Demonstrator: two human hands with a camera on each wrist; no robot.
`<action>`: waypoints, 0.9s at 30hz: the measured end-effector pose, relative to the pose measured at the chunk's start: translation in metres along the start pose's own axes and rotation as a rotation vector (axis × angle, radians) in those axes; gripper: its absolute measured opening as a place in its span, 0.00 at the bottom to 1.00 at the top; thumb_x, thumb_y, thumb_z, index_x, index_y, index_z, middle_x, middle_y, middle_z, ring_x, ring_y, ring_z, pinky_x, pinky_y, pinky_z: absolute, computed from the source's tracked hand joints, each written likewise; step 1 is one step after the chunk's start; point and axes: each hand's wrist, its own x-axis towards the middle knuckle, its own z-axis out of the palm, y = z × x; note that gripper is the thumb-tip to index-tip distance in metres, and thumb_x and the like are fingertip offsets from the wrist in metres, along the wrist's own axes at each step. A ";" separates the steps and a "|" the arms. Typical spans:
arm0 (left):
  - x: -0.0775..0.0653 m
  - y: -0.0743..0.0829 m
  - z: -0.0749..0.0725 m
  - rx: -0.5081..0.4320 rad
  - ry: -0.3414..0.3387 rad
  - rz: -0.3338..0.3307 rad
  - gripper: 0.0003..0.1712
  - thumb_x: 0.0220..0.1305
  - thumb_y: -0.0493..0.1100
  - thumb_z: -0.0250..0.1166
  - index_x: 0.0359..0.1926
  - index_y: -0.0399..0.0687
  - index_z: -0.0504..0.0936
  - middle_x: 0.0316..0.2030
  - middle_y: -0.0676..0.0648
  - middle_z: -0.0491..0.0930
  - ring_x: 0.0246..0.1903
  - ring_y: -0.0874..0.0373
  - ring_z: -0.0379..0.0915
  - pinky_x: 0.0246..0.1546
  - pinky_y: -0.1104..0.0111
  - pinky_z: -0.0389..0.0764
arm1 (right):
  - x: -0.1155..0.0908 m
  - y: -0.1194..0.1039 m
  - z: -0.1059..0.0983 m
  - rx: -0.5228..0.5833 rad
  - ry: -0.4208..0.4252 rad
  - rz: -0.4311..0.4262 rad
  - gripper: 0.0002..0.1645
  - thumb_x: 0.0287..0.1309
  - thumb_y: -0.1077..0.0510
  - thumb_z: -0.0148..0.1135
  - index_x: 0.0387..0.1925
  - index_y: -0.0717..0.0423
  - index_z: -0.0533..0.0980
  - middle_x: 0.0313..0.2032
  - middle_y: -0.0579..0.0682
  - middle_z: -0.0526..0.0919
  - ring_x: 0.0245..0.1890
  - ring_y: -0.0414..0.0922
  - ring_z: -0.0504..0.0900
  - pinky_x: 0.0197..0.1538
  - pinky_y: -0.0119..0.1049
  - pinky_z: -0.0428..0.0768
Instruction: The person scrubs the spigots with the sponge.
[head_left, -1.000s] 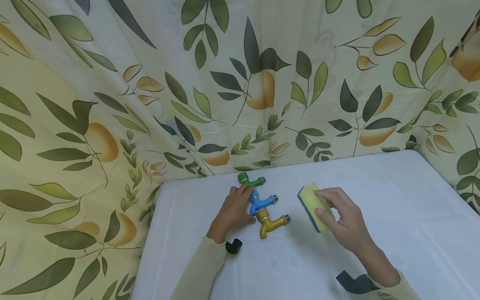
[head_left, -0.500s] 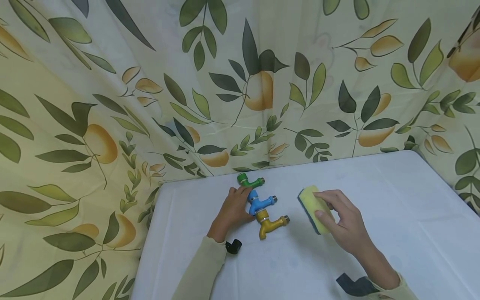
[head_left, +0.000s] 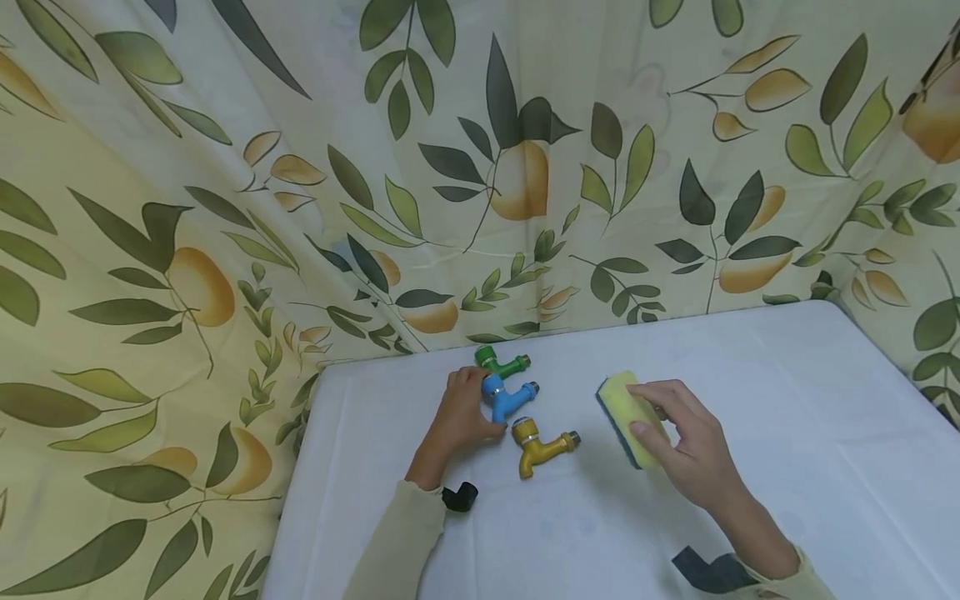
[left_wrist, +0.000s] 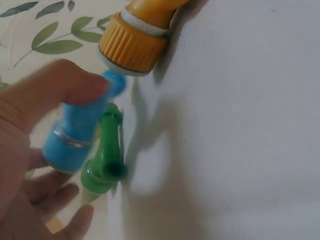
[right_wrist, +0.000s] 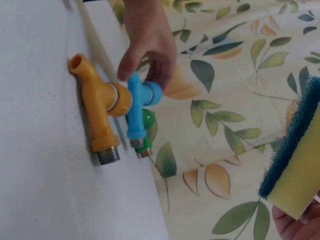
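My left hand (head_left: pixel 456 412) pinches a blue tap (head_left: pixel 508 400) between thumb and fingers; the left wrist view shows the thumb on its spout end and fingertips at its ribbed cap. Just beyond it a green tap (head_left: pixel 502 362) lies on the white table. Nearer me lies a yellow tap (head_left: pixel 542 448), its threaded end pointing right. Over the table to the right, my right hand (head_left: pixel 686 433) grips a sponge (head_left: pixel 633 417), yellow with a dark blue scouring side. That blue side (right_wrist: pixel 292 140) faces the taps in the right wrist view.
The white-covered table (head_left: pixel 750 400) carries all three taps. Behind it and on the left hangs a leaf-and-fruit patterned curtain (head_left: pixel 450 167). Black bands or mounts show at both wrists.
The blue tap has moved left and slightly up, away from the yellow one, together with my left hand. My right hand and the sponge have hardly moved.
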 end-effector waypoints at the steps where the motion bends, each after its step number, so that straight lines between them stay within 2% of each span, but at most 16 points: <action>1: -0.001 -0.001 -0.001 -0.014 0.009 0.003 0.55 0.45 0.53 0.82 0.71 0.41 0.68 0.67 0.41 0.69 0.67 0.46 0.63 0.68 0.54 0.74 | 0.000 0.000 0.000 -0.002 -0.001 0.002 0.28 0.55 0.67 0.67 0.59 0.50 0.80 0.48 0.47 0.80 0.44 0.28 0.73 0.45 0.13 0.73; 5: -0.010 0.000 -0.008 -0.087 0.050 0.026 0.55 0.46 0.52 0.81 0.72 0.43 0.66 0.69 0.41 0.69 0.69 0.45 0.64 0.70 0.50 0.72 | 0.001 0.000 0.003 -0.012 -0.002 0.017 0.28 0.56 0.66 0.68 0.60 0.50 0.79 0.49 0.46 0.79 0.45 0.27 0.72 0.45 0.13 0.72; 8: -0.018 0.005 -0.014 -0.162 0.087 0.069 0.55 0.46 0.51 0.81 0.73 0.46 0.65 0.70 0.42 0.69 0.70 0.46 0.64 0.70 0.49 0.72 | 0.004 -0.001 0.006 -0.037 -0.010 0.043 0.27 0.58 0.63 0.68 0.61 0.48 0.79 0.50 0.46 0.79 0.45 0.28 0.71 0.43 0.16 0.72; 11: -0.029 0.014 -0.020 -0.252 0.120 0.138 0.56 0.44 0.49 0.82 0.74 0.47 0.65 0.71 0.44 0.67 0.71 0.48 0.64 0.69 0.48 0.73 | 0.009 -0.004 0.013 -0.072 -0.022 0.079 0.26 0.61 0.59 0.69 0.62 0.48 0.78 0.51 0.47 0.78 0.46 0.32 0.71 0.40 0.21 0.74; 16: -0.043 0.035 -0.025 -0.367 0.165 0.298 0.55 0.42 0.44 0.84 0.72 0.47 0.67 0.70 0.49 0.68 0.70 0.51 0.63 0.68 0.46 0.74 | 0.021 -0.011 0.024 -0.097 -0.017 0.147 0.26 0.64 0.55 0.67 0.63 0.49 0.78 0.52 0.51 0.76 0.47 0.42 0.73 0.40 0.28 0.76; 20: -0.052 0.054 -0.028 -0.410 0.175 0.362 0.56 0.41 0.43 0.84 0.73 0.55 0.66 0.70 0.54 0.68 0.68 0.54 0.66 0.65 0.46 0.75 | 0.026 -0.020 0.032 -0.101 -0.011 0.169 0.26 0.65 0.54 0.66 0.64 0.49 0.77 0.53 0.52 0.75 0.46 0.46 0.73 0.39 0.32 0.77; 23: -0.058 0.066 -0.029 -0.373 0.195 0.406 0.57 0.42 0.47 0.84 0.74 0.57 0.64 0.70 0.54 0.69 0.67 0.56 0.66 0.63 0.49 0.76 | 0.024 -0.029 0.035 -0.135 -0.002 0.091 0.26 0.61 0.54 0.69 0.62 0.48 0.79 0.52 0.53 0.75 0.44 0.46 0.73 0.37 0.34 0.79; 27: -0.062 0.075 -0.031 -0.297 0.259 0.498 0.56 0.42 0.51 0.83 0.72 0.53 0.65 0.69 0.52 0.71 0.68 0.55 0.66 0.64 0.53 0.75 | 0.019 -0.036 0.029 -0.215 0.008 -0.142 0.28 0.52 0.53 0.73 0.57 0.48 0.82 0.51 0.55 0.78 0.44 0.46 0.74 0.35 0.39 0.81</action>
